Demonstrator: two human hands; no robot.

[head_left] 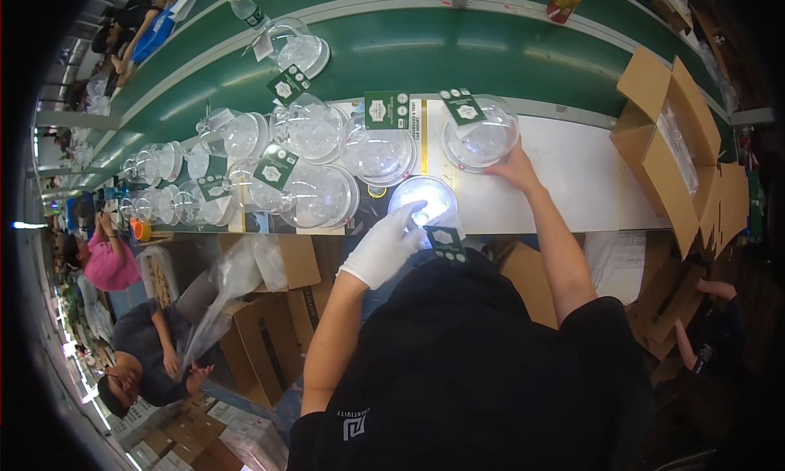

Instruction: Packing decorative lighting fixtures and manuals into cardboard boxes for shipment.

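Observation:
My left hand [384, 244], in a white glove, is closed on a clear plastic dome [441, 199] that glows bright white inside. Its fingers lie across the lit part, and a green tag [446, 244] hangs from the dome close to my body. My bare right hand [517, 170] grips the rim of a second clear dome [488, 148] at the table. A green card tag [462, 107] lies against the far side of that dome. Just left of it stands another tagged clear dome [378, 154].
Several more tagged domes [315, 195] fill the white table to the left. An open cardboard box [670, 144] stands at the right. Behind the table runs a green conveyor [392, 58] carrying one dome [301, 52] and bottles. Co-workers [151, 340] sit at left; another's arms show at lower right.

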